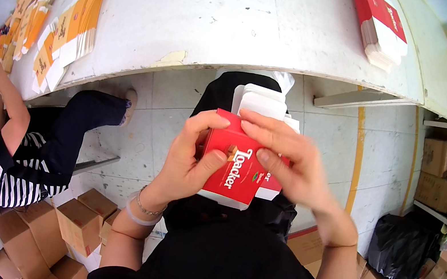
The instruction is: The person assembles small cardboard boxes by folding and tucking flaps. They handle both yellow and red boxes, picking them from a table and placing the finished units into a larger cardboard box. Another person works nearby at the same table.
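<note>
Over my lap I hold a small red carton [236, 179] with pale printing and a picture on its front. My left hand [186, 154] wraps its left side, thumb across the front and fingers at the upper edge. The fingers of my right hand [295, 162] press along the top edge of the carton, with the thumb on its front near the right side. A white flap shows along its lower edge. Behind it, on my lap, lie more flat white-and-red cartons [264, 100], partly hidden by my hands.
A white table [224, 18] spans ahead, with stacked red-and-white cartons [377, 21] at right and orange-and-white cartons [83, 17] at left. A person in a striped top [17, 166] works at left. Brown boxes [78, 222] and a black bag [401, 247] stand around.
</note>
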A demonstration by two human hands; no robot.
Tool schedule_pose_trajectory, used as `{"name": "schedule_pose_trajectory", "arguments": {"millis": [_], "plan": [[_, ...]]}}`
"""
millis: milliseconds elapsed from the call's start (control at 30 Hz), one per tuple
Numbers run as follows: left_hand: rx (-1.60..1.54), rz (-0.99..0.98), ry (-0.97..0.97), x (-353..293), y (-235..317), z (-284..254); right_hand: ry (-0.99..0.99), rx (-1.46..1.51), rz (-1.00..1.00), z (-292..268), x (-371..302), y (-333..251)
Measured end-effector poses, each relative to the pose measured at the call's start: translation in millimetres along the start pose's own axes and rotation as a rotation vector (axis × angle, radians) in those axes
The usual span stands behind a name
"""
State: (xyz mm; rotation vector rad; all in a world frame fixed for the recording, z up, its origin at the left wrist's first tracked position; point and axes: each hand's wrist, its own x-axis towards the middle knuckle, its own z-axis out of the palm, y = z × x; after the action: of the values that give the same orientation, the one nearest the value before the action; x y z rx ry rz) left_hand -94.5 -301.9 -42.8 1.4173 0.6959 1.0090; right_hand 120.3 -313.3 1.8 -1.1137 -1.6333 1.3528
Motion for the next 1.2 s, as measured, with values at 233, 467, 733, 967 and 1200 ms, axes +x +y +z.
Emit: {"name": "schedule_pose_trajectory", "arguments": {"millis": [233, 467, 733, 967, 1200], "plan": [[0.004, -0.045, 0.471, 13.8, 0.4, -17.6, 0.442, 0.559, -0.031, -85.9, 93.4, 4.3], [0.049, -0.173, 0.325, -8.2, -12.2, 11.0, 0.052, -0.935, 0.106, -6.5, -10.5, 37.6], [0.42, -0.217, -0.018, -9.3, 24.1, 44.8, 0.211, -0.805, -0.13, 11.5, -23.9, 5.1], [0.481, -0.085, -0.152, 10.4, 52.7, 39.3, 0.284, -0.651, -0.394, 15.1, -10.8, -55.1], [0.009, -0.041, 0.148, 11.2, 52.1, 29.3, 0.635, -0.538, -0.512, 5.5, -5.9, -36.8]]}}
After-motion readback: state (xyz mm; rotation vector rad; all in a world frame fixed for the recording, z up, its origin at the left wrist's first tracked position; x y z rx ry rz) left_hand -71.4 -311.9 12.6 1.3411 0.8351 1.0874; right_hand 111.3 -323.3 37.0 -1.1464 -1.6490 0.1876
